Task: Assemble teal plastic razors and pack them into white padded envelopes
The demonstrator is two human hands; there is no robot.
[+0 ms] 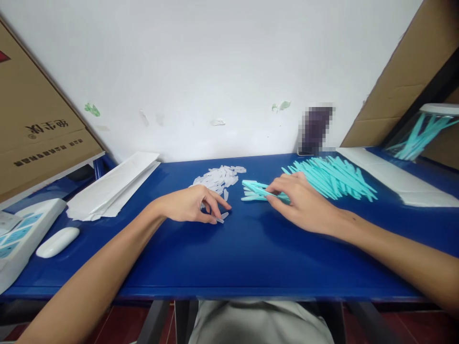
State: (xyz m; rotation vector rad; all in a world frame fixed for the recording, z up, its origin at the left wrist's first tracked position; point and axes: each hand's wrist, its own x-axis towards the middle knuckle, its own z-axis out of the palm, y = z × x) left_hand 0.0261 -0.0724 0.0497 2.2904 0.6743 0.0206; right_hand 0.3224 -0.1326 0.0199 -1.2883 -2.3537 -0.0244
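Our left hand curls, thumb and forefinger pinching a clear piece on the bench, just before the clear heap. Our right hand, fingers nearly flat, grips a small teal bunch. The big teal pile behind it holds far more.

Blue table fills the view, and the heap of clear plastic pieces sits mid-table, toward the wall. Just in front of the heap lies a loose clear piece. Right beside the heap is a small bunch of turquoise sticks, and further right the big pile of turquoise sticks, then a white sheet. Left of the heap lie flat white bags. Further left and nearer, a white mouse and a white device.
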